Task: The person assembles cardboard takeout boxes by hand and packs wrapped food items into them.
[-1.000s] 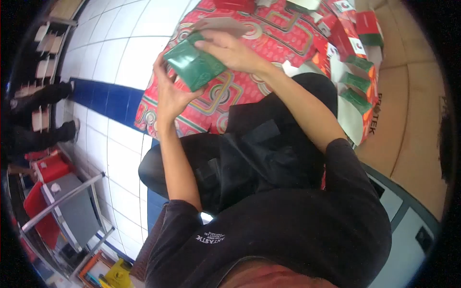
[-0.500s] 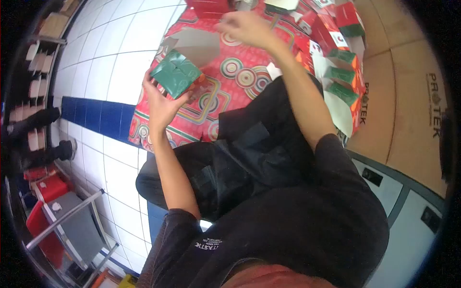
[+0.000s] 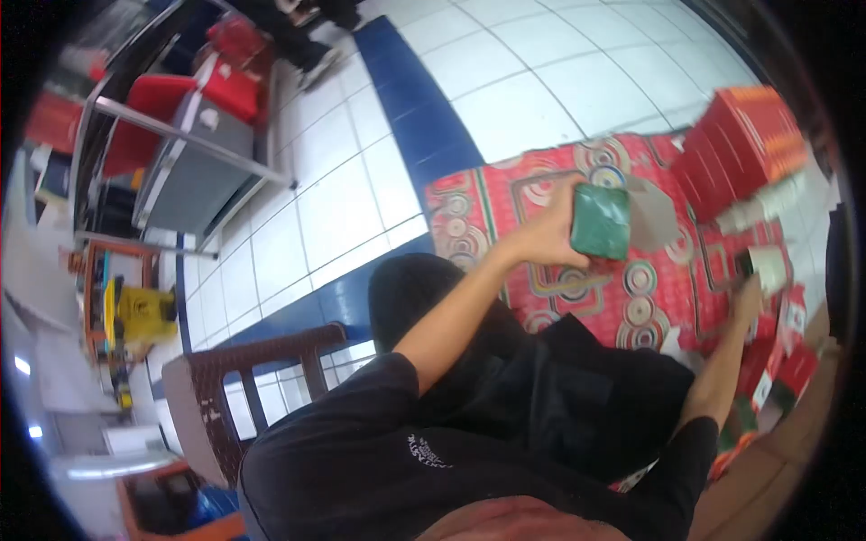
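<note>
My left hand (image 3: 550, 233) is wrapped around a small green carton (image 3: 601, 222), its thumb and fingers on opposite sides. A pale open flap (image 3: 655, 215) sticks out from the carton's far edge. The carton is held over a red patterned cloth (image 3: 514, 194). At the right, my right hand (image 3: 747, 299) reaches beside a carton with a whitish open flap (image 3: 770, 269). Its fingers are small and blurred, so whether they grip anything does not show.
A stack of red cartons (image 3: 735, 149) stands at the cloth's far right. More red and green cartons (image 3: 794, 370) lie near my right forearm. A brown chair (image 3: 203, 419) is at my left, with a metal-framed trolley (image 3: 194, 171) beyond. Another person's shoe (image 3: 317, 68) shows on the tiles.
The view has swung round to the left, bringing the chair into sight. My left hand keeps hold of the green carton. My right hand has moved among the cartons at the cloth's right end.
</note>
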A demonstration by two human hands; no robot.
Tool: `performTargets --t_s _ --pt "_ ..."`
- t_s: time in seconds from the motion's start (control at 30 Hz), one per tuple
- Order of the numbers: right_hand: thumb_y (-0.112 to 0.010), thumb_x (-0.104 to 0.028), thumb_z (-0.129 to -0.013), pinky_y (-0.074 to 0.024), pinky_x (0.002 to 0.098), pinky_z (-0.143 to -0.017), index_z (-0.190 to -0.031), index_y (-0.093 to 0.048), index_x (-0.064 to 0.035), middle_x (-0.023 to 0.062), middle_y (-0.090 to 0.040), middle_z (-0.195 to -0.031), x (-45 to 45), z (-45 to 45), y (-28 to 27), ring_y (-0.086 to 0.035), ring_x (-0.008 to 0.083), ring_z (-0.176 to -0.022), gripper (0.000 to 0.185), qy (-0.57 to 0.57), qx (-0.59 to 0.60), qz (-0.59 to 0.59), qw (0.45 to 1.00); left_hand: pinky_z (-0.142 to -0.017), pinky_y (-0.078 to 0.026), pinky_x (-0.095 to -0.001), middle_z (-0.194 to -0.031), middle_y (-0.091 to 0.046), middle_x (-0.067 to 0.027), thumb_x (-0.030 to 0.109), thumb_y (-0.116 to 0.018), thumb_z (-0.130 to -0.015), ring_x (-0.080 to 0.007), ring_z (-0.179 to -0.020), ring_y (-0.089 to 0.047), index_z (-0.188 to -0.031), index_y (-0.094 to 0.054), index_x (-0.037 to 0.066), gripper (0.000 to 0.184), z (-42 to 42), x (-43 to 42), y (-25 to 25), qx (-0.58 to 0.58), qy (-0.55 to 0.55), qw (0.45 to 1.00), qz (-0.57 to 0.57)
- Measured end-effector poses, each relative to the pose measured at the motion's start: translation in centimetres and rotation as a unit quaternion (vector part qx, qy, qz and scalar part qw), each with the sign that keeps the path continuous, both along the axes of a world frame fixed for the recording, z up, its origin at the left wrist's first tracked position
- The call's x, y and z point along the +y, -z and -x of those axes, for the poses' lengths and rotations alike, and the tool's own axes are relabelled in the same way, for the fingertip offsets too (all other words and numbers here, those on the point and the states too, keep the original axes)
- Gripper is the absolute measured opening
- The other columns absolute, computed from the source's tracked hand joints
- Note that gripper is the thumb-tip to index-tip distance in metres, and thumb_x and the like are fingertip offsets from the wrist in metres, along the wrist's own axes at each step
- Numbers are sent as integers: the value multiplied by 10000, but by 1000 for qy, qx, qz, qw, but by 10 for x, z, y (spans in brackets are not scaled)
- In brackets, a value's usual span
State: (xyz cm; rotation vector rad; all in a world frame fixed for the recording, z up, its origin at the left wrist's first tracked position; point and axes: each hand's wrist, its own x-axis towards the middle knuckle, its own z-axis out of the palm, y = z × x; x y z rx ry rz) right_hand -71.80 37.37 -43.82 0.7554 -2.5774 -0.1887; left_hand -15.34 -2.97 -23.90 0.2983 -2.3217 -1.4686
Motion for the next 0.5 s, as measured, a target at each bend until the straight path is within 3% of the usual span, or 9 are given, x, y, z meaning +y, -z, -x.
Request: performTargets --t_s 0.03,0.1,0.13,0.23,0.37,0.43,0.47,0.5 --pt "-671 -409 -993 -540 600 -1029 -1430 -650 -131 135 -769 -1219 9 5 11 -744 397 -1116 519 23 16 -52 998 -1275 -360 -448 -1532 -438 -248 234 -991 -613 -376 -1502 -440 -1659 -139 9 1368 -1 -1 -2 -1 -16 1000 5" --pt "-668 -339 -969 -513 652 -1050 -1223 -708 -153 131 -784 -1149 -8 -46 -38 -745 393 -1117 317 56 -44 -113 991 -1238 -404 -438 -1527 -464 -251 181 -1000 -644 -358 -1466 -484 -1644 -101 10 1355 1 -3 -7 -45 -9 998 -43" --pt "-668 -339 -969 -513 652 -1050 -1223 -708 -153 131 -784 -1149 -17 -48 -42 -745 393 -1117 317 49 -42 -116 991 -1238 -404 -438 -1527 -464 -251 181 -1000 -644 -358 -1466 -484 -1644 -101 10 1355 4 -8 -6 -44 -16 998 -47" --pt "-612 -288 -987 -554 594 -1019 -1129 -718 -120 190 -782 -1162 -45 -60 -72 -742 444 -1122 244 82 -190 6 978 -1195 -451 -437 -1557 -469 -281 235 -1024 -709 -355 -1437 -515 -1631 -34 -4 1374 7 -13 -8 -29 -20 983 -178" --pt "-622 -235 -994 -573 567 -970 -1190 -733 -96 243 -768 -1183 -66 -67 -113 -738 474 -1104 265 79 -215 40 973 -1198 -463 -429 -1551 -483 -317 302 -1042 -669 -393 -1459 -523 -1643 -59 -49 1428 5 -16 -4 -92 -41 969 -224" --pt "-668 -180 -1009 -577 522 -944 -1311 -728 -88 254 -766 -1134 -60 -51 -118 -755 426 -1048 321 -168 -130 83 974 -1216 -471 -442 -1578 -466 -365 378 -1049 -623 -448 -1500 -497 -1650 -112 -114 1475 -2 -19 15 -203 -74 976 7" --pt "-684 -176 -1015 -576 498 -936 -1333 -719 -73 239 -766 -1117 -62 -62 -128 -752 395 -1029 336 -164 -184 134 960 -1216 -471 -442 -1578 -466 -365 378 -1049 -623 -448 -1500 -497 -1650 -112 -114 1475 -4 -20 19 -197 -76 977 4" --pt "-701 -171 -1021 -574 475 -928 -1355 -709 -59 223 -765 -1100 -77 -102 -165 -750 365 -1010 353 -159 -235 188 941 -1224 -471 -456 -1597 -445 -377 400 -1051 -602 -466 -1511 -480 -1653 -118 -140 1505 -8 -22 19 -271 -94 957 47"
